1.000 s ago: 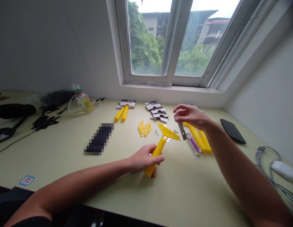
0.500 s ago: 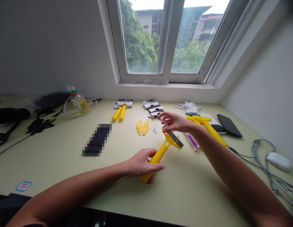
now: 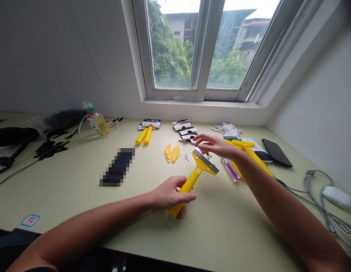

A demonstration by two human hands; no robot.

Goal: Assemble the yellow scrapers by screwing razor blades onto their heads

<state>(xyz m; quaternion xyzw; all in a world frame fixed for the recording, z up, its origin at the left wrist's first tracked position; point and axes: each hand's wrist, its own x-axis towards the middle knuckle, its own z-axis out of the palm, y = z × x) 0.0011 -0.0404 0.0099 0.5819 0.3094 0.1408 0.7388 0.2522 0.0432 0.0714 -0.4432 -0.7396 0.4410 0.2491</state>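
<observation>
Left hand (image 3: 171, 193) clamps yellow scraper (image 3: 190, 183), handle toward worktop's (image 3: 235, 226) front edge.
Right hand (image 3: 213, 145) curls beside the blade (image 3: 206, 161); whether its fingers meet, I cannot tell.

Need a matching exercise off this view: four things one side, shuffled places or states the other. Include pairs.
Column one
1. scraper
2. blade
3. bottle
4. flat yellow pieces

Column two
A. part filled with yellow liquid
B. side by side on the table, left of some small metal parts
C. held by its handle in the left hand
D. dark strip lying along a yellow tool head, just below the right hand

Pairs: 1-C, 2-D, 3-A, 4-B
</observation>
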